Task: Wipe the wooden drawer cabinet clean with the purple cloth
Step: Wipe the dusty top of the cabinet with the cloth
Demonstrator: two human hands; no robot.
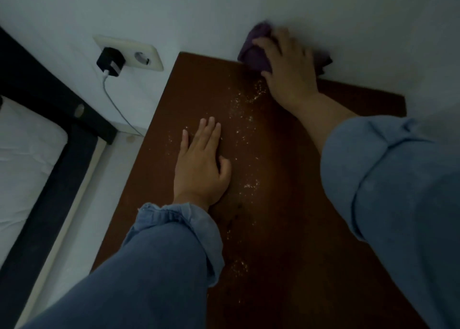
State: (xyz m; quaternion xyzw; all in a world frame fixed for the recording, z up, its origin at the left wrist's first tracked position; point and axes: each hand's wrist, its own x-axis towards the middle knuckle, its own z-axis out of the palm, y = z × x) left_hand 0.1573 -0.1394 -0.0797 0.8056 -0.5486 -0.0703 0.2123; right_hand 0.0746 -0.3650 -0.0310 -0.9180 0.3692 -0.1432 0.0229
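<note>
Dim light fell on a pale wall [224,9] and on the brown top of the wooden drawer cabinet [286,179] set against it. Pale crumbs [246,109] lay scattered in a loose line down the middle of that top. At the far edge, where the cabinet met the wall, the right hand [288,72] was spread over the bunched purple cloth [254,54], fingers curled around it in a grasping grip and pressing it against the back edge; the cloth and hand were blurred. The left hand [201,164] lay flat on the cabinet top nearer the person, fingers straight and released, palm down just left of the crumb line. Both arms wore rolled blue sleeves [174,229].

On the wall to the left of the cabinet sat a cream double socket [142,54] with a black charger [110,60] plugged in, its white cable [117,104] trailing down toward the floor. Farther left stood a dark bed frame [49,97] holding a white mattress [25,149].
</note>
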